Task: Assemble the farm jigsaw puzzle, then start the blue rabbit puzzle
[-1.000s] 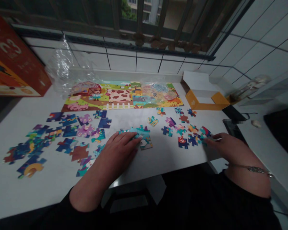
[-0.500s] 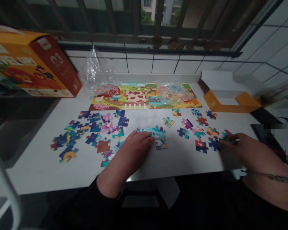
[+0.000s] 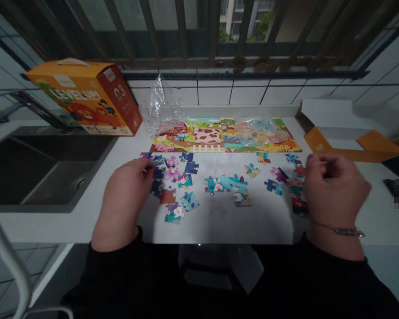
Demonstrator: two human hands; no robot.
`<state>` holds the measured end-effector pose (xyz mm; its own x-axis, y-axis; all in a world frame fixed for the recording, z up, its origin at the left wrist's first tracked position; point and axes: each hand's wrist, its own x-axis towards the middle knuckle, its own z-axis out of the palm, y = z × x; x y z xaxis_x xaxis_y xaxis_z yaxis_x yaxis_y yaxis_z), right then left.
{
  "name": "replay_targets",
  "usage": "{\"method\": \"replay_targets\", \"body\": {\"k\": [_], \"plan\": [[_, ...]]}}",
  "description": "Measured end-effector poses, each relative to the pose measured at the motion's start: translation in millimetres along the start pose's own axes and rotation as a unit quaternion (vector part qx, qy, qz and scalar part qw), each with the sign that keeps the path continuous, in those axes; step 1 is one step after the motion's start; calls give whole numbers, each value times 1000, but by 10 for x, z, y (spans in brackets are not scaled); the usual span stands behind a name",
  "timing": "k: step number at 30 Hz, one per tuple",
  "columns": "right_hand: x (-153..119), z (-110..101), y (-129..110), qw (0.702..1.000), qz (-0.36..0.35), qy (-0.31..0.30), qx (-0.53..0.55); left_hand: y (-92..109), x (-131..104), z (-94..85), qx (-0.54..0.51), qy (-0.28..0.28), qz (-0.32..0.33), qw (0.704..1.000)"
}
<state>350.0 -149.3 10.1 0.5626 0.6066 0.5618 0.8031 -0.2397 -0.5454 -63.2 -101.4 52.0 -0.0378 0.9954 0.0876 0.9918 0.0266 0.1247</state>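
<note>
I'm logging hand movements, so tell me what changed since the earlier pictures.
The left hand has lifted off the joined puzzle section and moved left, to the loose pieces. The right hand has moved up in the view, overlapping the right-hand pieces; what either pinches is unclear. The puzzle section, farm picture and LEVEL UP! box stayed put.

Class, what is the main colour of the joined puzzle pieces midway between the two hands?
Mainly teal; the joined puzzle pieces show best in the head view.
</note>
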Motion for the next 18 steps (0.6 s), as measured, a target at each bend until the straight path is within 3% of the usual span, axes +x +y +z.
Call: {"method": "replay_targets", "body": {"k": [3,7,12,18], "plan": [[63,135,233,997,56,51,25,-296,-34,-111,1,2,-96,995],[56,235,280,992,80,62,75,-452,-54,-91,29,-18,-178,983],[55,255,223,993,95,32,65,-438,-13,-38,65,-110,-148,981],[62,230,156,991,115,16,62,-496,-31,-13,78,-104,-83,988]]}}
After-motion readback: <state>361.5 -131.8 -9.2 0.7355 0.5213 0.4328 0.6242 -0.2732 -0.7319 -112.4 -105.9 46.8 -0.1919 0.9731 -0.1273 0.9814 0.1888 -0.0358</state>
